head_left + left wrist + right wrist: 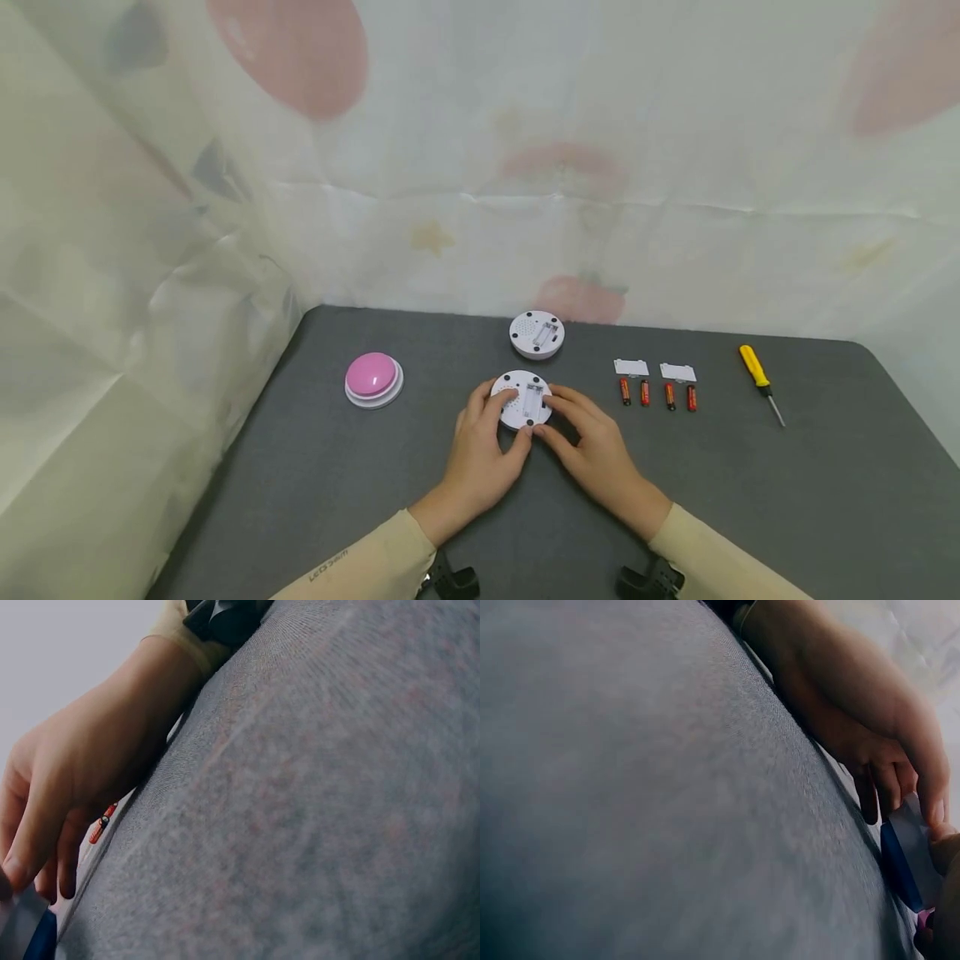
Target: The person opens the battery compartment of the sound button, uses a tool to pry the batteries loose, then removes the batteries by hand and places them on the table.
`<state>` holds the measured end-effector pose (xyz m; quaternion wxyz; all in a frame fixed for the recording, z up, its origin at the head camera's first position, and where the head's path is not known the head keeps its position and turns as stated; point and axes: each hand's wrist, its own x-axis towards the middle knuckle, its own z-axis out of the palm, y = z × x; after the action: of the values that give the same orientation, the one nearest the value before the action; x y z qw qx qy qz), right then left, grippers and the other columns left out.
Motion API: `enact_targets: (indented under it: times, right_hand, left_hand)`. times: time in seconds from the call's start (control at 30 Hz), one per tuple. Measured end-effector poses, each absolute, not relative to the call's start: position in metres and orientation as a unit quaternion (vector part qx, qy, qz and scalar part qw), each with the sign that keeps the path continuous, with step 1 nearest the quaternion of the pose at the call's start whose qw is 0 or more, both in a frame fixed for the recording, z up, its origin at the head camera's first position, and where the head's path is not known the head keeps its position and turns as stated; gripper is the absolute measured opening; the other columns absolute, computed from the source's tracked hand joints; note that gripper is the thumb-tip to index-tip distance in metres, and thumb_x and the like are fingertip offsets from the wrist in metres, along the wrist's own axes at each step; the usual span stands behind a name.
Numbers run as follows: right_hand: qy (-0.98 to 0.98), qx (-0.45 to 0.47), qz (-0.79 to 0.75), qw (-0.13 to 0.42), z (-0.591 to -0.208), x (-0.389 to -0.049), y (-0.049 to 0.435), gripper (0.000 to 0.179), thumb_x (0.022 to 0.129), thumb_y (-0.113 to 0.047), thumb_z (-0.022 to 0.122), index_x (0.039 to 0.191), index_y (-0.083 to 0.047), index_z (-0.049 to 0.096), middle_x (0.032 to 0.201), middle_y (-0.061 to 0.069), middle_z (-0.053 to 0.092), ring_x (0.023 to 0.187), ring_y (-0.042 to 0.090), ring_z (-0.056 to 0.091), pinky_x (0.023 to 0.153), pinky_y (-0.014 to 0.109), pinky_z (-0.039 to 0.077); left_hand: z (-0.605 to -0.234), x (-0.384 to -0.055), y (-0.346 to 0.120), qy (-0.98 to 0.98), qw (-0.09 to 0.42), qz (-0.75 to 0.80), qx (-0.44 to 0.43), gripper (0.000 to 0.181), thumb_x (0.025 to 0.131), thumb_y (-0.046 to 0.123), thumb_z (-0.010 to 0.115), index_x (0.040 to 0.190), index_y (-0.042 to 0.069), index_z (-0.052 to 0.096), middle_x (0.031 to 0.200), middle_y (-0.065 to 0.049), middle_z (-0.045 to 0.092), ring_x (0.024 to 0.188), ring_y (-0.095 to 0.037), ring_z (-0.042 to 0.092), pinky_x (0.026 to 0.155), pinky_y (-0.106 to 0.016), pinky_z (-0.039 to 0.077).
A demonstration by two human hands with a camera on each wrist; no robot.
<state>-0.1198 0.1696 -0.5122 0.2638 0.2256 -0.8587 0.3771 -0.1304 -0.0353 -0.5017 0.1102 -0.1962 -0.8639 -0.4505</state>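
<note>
My left hand (pixel 482 457) and right hand (pixel 596 454) hold a round white push button (pixel 533 402) from both sides, low over the grey table. Its underside faces up, with black feet, speaker holes and an uncovered battery compartment that looks bare. Both thumbs press at the near edge, and the fingers reach around the sides and onto the top. In the right wrist view its blue dome (pixel 898 866) points down below the white base (pixel 917 836). Just beyond lies a second upturned white push button (pixel 537 335), also with an uncovered battery compartment.
A pink push button (pixel 372 374) sits upright at the left. Two white battery covers (pixel 631 367) lie to the right, with several red-and-black batteries (pixel 645 393) in front. Farther right is a yellow-handled screwdriver (pixel 753 367). A patterned curtain (pixel 450 167) hangs behind the table (pixel 750 500).
</note>
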Motion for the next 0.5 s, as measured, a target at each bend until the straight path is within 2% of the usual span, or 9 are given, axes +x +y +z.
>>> enact_targets:
  times: [0.1,0.27,0.37,0.5]
  right_hand:
    - [-0.864,0.217,0.376,0.255,-0.512,-0.125,0.161,0.045,0.089,-0.008,0.092,0.130,-0.001,0.075,0.142,0.015,0.069,0.129,0.032,0.068,0.111,0.024,0.048]
    - [-0.862,0.218,0.380,0.254,-0.510,-0.136,0.149,0.042,0.090,-0.009,0.091,0.128,-0.001,0.075,0.139,0.017,0.069,0.126,0.030,0.069,0.102,0.047,0.057]
    - [-0.859,0.218,0.386,0.256,-0.508,-0.141,0.143,0.041,0.091,-0.009,0.090,0.128,-0.001,0.075,0.134,0.017,0.069,0.121,0.030,0.069,0.097,0.051,0.059]
    - [-0.858,0.214,0.390,0.257,-0.507,-0.146,0.136,0.038,0.093,-0.009,0.089,0.129,-0.002,0.075,0.131,0.017,0.069,0.116,0.029,0.070,0.094,0.049,0.060]
  left_hand:
    - [-0.502,-0.131,-0.036,-0.865,0.125,-0.451,-0.179,0.050,0.097,0.017,0.078,0.144,0.008,0.065,0.158,-0.022,0.047,0.125,-0.046,0.056,0.103,-0.062,0.047]
    - [-0.503,-0.136,-0.038,-0.870,0.151,-0.444,-0.153,0.050,0.096,0.015,0.076,0.145,0.006,0.065,0.156,-0.025,0.046,0.120,-0.045,0.056,0.098,-0.059,0.046]
    - [-0.503,-0.139,-0.041,-0.872,0.157,-0.442,-0.139,0.051,0.096,0.016,0.076,0.145,0.006,0.066,0.155,-0.025,0.047,0.120,-0.044,0.056,0.098,-0.058,0.046]
    - [-0.504,-0.145,-0.045,-0.872,0.159,-0.446,-0.128,0.051,0.096,0.017,0.076,0.145,0.007,0.066,0.155,-0.026,0.048,0.122,-0.046,0.056,0.099,-0.060,0.046]
